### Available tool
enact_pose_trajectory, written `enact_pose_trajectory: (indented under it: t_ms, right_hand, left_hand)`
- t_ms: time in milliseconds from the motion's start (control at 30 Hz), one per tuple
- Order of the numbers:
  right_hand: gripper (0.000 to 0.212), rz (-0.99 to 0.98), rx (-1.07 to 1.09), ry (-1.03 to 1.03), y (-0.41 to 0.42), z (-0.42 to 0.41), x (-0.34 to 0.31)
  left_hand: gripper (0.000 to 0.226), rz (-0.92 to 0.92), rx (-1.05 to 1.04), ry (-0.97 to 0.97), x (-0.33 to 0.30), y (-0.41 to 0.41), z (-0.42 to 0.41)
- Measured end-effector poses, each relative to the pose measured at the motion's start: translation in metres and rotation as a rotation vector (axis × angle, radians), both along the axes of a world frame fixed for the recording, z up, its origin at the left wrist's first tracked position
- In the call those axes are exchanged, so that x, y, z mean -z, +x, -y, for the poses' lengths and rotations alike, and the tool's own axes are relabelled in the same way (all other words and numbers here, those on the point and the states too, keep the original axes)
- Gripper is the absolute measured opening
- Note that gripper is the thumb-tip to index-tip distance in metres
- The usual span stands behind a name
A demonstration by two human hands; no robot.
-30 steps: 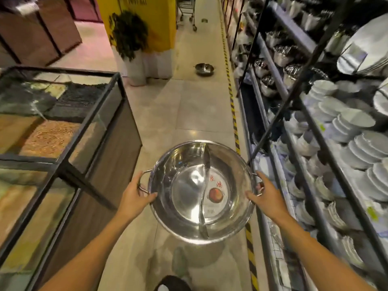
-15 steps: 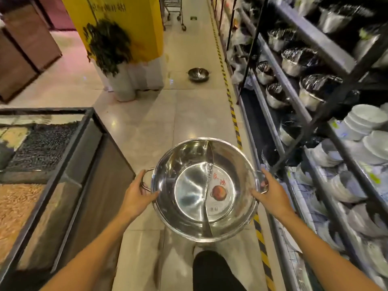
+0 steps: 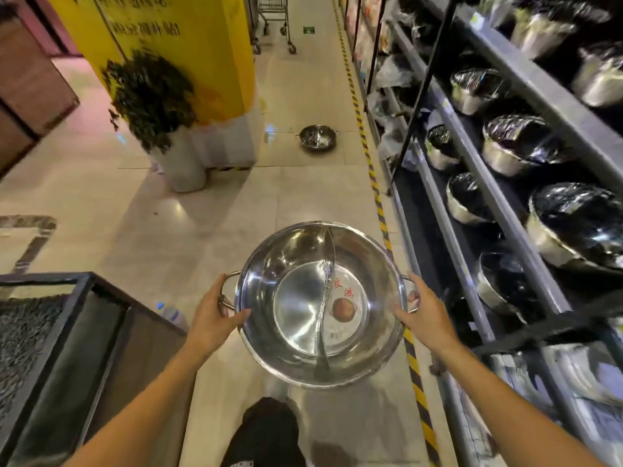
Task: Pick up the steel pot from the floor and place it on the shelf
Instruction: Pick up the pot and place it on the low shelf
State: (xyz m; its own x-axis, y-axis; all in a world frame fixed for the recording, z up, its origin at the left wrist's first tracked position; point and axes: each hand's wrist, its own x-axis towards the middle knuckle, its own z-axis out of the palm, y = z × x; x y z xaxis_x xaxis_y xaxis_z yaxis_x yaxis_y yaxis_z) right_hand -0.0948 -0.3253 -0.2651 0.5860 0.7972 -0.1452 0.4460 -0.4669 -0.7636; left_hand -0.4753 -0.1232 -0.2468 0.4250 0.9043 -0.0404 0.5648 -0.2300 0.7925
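Observation:
A wide steel pot with a curved divider and a round label inside hangs level above the floor in front of me. My left hand grips its left handle and my right hand grips its right handle. The dark shelf runs along the right side, its tiers lined with wrapped steel pots. The held pot sits left of the shelf's lower tiers, apart from them.
A second steel pot lies on the tiled floor farther down the aisle. A yellow pillar with a potted plant stands left of it. A black-framed bin is at my lower left. Yellow-black tape edges the shelf. A cart stands far off.
I have walked forward along the aisle with the pot held in both hands. The bin has slid back to my lower left, and the pillar and floor pot are closer.

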Motion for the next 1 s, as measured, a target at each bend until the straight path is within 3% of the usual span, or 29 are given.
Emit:
enact_pose_trajectory:
  t_ms: [200, 467, 667, 1000]
  right_hand:
    - [0.071, -0.007, 0.103, -0.013, 0.054, -0.107, 0.018]
    - [0.092, -0.081, 0.349, -0.086, 0.116, -0.199, 0.026]
    - [0.101, -0.126, 0.422, -0.136, 0.187, -0.246, 0.057]
    - [0.092, -0.213, 0.429, -0.189, 0.301, -0.317, 0.141]
  left_hand:
    - [0.089, -0.092, 0.045, -0.057, 0.032, 0.081, -0.145]
    - [0.089, -0.130, 0.261, -0.094, 0.036, 0.207, -0.309]
    - [0.081, -0.119, 0.367, -0.083, 0.064, 0.308, -0.380]
    - [0.090, -0.333, 0.327, -0.161, 0.145, 0.441, -0.450]
